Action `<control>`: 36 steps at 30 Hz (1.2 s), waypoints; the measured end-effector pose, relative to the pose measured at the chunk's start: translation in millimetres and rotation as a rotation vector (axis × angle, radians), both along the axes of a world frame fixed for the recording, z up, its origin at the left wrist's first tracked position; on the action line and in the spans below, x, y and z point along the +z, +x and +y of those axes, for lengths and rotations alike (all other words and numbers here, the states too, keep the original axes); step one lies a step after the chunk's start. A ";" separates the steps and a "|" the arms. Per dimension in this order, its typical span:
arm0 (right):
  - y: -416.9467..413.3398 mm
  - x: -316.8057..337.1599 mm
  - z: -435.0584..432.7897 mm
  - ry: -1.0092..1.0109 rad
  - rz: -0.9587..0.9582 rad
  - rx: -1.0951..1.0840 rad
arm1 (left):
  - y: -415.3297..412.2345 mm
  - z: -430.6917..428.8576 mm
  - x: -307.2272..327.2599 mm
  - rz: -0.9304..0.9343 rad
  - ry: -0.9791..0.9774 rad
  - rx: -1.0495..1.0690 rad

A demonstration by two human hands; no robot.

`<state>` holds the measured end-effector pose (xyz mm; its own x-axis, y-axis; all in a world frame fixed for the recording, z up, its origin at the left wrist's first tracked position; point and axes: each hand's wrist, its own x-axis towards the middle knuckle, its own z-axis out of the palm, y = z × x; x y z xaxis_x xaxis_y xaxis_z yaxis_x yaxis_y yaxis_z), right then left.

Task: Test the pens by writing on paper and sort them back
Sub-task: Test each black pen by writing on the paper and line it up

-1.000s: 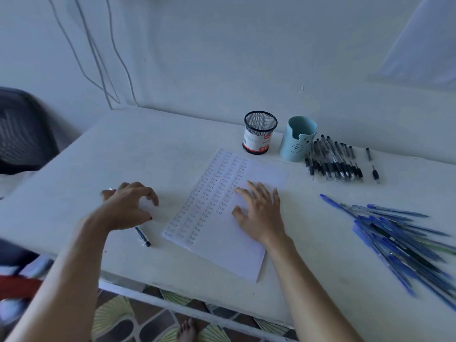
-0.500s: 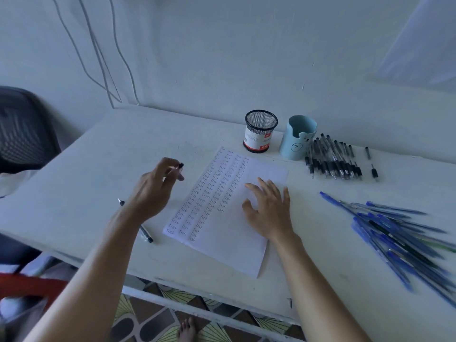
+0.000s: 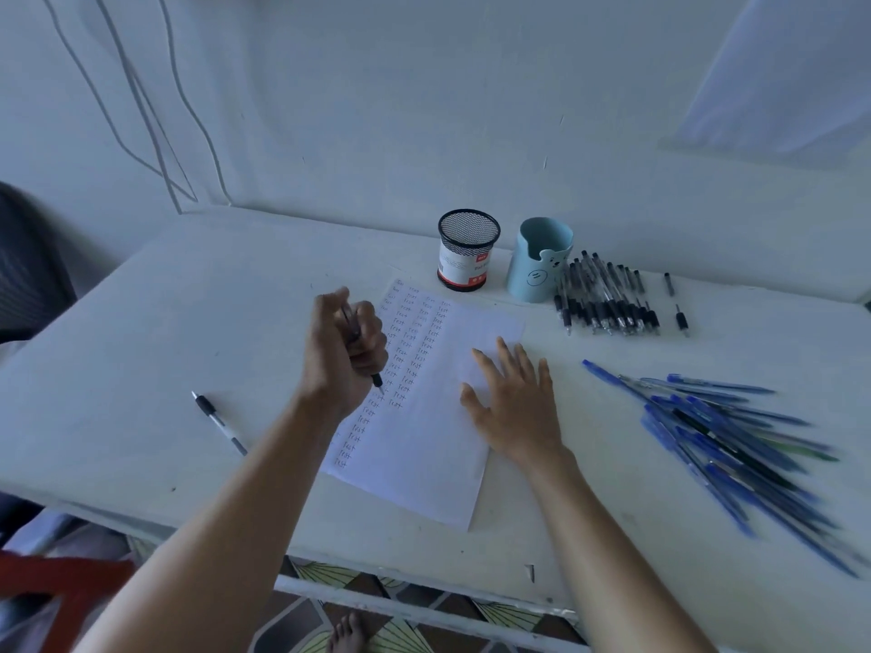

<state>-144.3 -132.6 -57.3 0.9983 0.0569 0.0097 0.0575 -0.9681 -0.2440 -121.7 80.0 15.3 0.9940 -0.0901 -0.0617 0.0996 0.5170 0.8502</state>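
Paper (image 3: pixel 424 468) reading "Test", left hand (image 3: pixel 343 353) holding pen (image 3: pixel 377 380)

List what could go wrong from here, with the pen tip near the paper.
1. The pen in the left hand points at rows already written on the paper; a faint new mark might be misjudged.
2. The right hand presses only the paper's right side, so the left side might shift.
3. The loose pen lies alone left of the paper and might go unsorted.
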 end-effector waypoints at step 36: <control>4.8 -5.4 1.3 -0.034 -0.013 -0.022 | 20.3 9.8 -51.6 -0.066 0.888 0.145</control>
